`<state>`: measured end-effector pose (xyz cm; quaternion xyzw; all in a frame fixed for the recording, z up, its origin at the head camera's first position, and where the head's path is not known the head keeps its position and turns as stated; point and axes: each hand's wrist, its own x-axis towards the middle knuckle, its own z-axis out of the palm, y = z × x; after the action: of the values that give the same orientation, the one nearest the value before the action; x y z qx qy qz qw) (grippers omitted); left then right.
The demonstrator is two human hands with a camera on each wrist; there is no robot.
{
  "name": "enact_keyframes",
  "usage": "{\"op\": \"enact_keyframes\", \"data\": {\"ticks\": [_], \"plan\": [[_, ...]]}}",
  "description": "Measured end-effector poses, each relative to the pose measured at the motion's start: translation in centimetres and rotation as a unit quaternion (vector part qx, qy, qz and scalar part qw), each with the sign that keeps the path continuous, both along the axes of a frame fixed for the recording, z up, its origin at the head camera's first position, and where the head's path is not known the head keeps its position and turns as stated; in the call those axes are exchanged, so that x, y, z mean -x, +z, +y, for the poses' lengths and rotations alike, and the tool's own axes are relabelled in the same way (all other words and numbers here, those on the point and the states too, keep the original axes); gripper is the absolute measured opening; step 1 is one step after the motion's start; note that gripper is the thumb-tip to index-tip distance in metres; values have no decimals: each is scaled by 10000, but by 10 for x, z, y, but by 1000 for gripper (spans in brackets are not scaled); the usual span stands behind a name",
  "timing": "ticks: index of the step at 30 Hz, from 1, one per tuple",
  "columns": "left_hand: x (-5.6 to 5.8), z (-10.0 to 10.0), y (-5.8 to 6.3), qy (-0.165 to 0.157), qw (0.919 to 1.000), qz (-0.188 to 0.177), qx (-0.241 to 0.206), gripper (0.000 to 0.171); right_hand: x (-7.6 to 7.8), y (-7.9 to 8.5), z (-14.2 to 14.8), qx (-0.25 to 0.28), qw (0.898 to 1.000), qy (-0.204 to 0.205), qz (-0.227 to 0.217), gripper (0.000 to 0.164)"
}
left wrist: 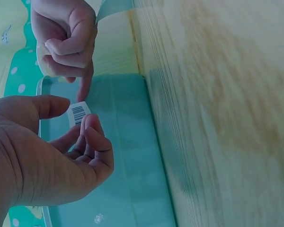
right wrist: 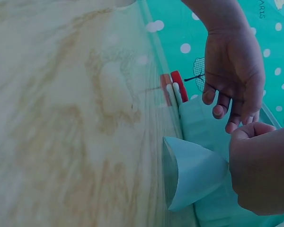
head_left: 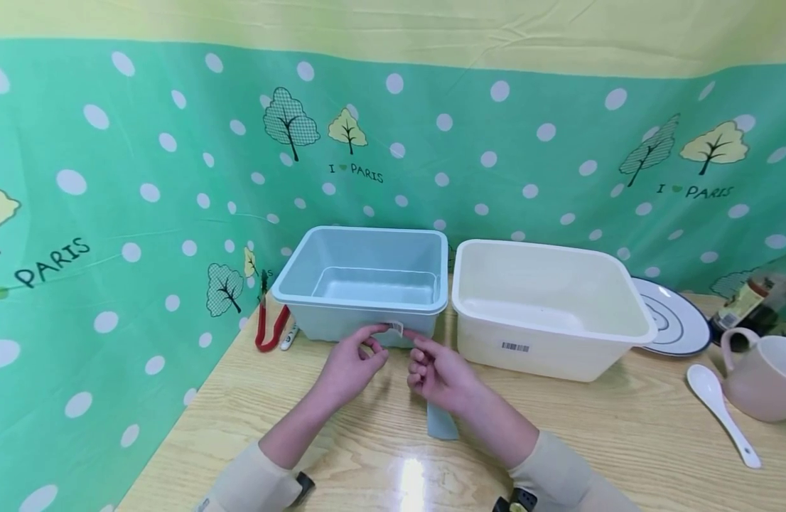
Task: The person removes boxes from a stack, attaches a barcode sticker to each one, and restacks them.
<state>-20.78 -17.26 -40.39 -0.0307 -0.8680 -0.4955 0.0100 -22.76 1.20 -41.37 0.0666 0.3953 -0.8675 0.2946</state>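
A small white barcode sticker [left wrist: 78,112] is at the front wall of the light blue plastic bin [head_left: 361,320]; in the head view its right part looks curled. My left hand [head_left: 348,373] touches the sticker's left side with the index fingertip, its thumb and other fingers loosely bent below. From the other side, my right hand [head_left: 447,373] reaches its straight index finger to the sticker's right edge. The right hand's remaining fingers are curled and hold a pale blue, paper-like strip [right wrist: 194,172], which hangs down below the hand. Its gripped end is hidden.
Beside the blue bin stands a white bin [head_left: 553,355] with a barcode. Red-handled pliers [head_left: 271,331] and a marker [head_left: 290,336] lie at the left. Rightward are a plate [head_left: 677,323], a dark bottle [head_left: 745,313], a white spoon [head_left: 719,409] and a pink mug [head_left: 767,377].
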Motion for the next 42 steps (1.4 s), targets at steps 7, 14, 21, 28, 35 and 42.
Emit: {"op": "enact_keyframes", "data": {"ticks": [7,14,21,28,35,42], "plan": [[0,0,1,-51,10000,41,68,45,-1,-1,-2,398,9990,-165,-141,27],[0,0,1,-103,9999,36,95,46,-5,-2,-6,-142,9994,-221,203,33],[0,-1,0,-115,9999,-21,70,47,-3,-1,-2,-437,9950,559,706,45],[0,-2,2,-28,10000,1,74,45,-2,1,5,-413,9965,484,544,52],[-1,2,3,-110,9999,31,-31,42,-8,10,27,-560,9954,358,685,49],[-3,12,8,-252,9993,185,-188,39,-19,21,62,-781,9921,-77,978,35]]}}
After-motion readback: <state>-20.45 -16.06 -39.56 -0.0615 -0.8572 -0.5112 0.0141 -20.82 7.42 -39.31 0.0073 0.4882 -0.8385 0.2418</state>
